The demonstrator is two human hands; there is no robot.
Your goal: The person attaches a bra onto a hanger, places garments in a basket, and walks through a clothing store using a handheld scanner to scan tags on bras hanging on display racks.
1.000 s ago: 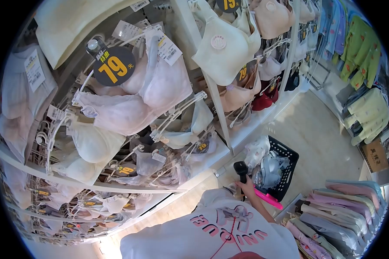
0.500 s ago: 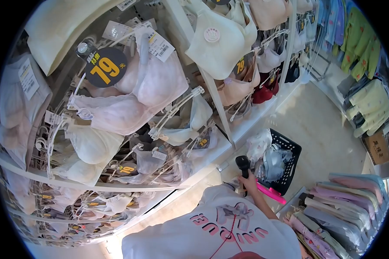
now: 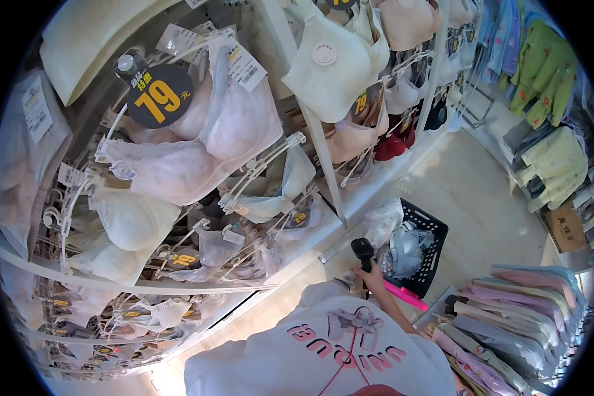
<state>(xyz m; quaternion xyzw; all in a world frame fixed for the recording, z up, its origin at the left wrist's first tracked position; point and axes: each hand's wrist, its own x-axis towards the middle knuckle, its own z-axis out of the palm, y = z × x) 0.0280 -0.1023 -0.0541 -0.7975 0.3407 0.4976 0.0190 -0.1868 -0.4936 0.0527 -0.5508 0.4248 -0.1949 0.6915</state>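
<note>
My right hand [image 3: 372, 280] is closed around the handle of a black handheld device [image 3: 362, 249] with a rounded head; whether it is a scanner or a microphone I cannot make out. Just beyond it, on the floor, stands a black shopping basket [image 3: 435, 231] with a pink handle [image 3: 406, 297]. Inside the basket lie a pale blue bra [image 3: 406, 252] and a white plastic-wrapped bundle [image 3: 383, 223]. My left sleeve [image 3: 323, 297] ends beside the right hand, and little of the left hand shows there, its fingers hidden.
A display rack on the left holds several bras on hangers, among them a pale pink bra [image 3: 241, 119] and a round price sign [image 3: 160, 96]. Folded garments hang on a low rack [image 3: 521, 330] at the lower right. A cardboard box [image 3: 566, 228] stands farther right.
The view has shifted slightly, so the rack, basket and clothes sit a little farther left. My right hand still grips the black device, its head tilted somewhat more to the left.
</note>
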